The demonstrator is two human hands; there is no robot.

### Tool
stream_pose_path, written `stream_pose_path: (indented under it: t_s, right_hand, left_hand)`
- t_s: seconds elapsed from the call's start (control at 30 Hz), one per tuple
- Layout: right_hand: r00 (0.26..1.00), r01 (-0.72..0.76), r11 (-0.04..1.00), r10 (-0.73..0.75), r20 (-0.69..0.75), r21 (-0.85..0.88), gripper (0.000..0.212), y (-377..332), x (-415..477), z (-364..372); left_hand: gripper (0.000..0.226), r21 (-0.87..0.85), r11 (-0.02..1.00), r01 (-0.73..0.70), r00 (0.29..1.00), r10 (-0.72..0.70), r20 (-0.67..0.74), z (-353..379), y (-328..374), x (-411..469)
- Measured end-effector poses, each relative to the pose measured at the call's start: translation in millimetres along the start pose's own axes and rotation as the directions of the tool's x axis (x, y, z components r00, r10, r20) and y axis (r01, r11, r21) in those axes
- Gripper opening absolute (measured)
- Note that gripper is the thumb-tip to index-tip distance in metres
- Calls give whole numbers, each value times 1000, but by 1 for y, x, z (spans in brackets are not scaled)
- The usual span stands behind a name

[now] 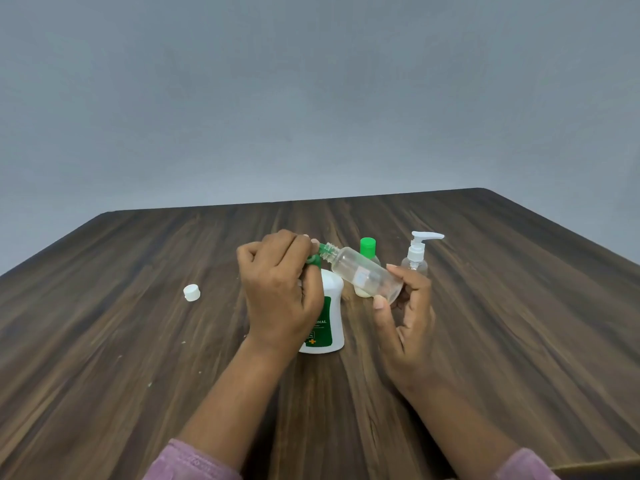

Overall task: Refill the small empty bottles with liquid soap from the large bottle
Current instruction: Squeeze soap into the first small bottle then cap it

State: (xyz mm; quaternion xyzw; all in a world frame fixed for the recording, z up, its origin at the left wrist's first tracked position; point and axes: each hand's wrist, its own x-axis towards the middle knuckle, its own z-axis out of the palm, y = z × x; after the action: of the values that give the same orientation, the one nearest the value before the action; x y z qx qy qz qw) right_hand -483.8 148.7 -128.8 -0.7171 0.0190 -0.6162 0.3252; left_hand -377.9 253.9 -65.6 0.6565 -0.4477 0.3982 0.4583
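Observation:
My right hand (405, 317) holds a small clear bottle (363, 273) by its base, tilted with the threaded neck pointing up and left. My left hand (277, 289) pinches a green cap (313, 259) just off that neck. The large white bottle (329, 317) with a green label stands on the table behind my left hand, its top hidden. Behind the clear bottle stand a small bottle with a green cap (367, 247) and a clear pump bottle (415, 258).
A white cap (191, 292) lies alone on the dark wooden table (138, 341) to the left. The table's far edge meets a plain grey wall. Pink sleeves show at both wrists near the bottom edge.

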Motion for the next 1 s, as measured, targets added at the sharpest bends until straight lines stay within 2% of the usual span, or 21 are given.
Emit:
stream_pose_path:
  t_s: [0.5,0.73,1.0]
  right_hand:
    - [1000,-17,999,16,12,46,35,-3,2,3]
    - [1000,-14,1000,14,1,8,26,1,0,2]
    - [999,28,1000,-29,29,14,28,0,-1,1]
  left_hand:
    - [19,32,999,-35,995,32,90,-12,3,31]
    - [19,-26,1000,7,1000,-7,-6,1,3,6]
    - [22,-30,999,12,1000,-12,1,-8,6,12]
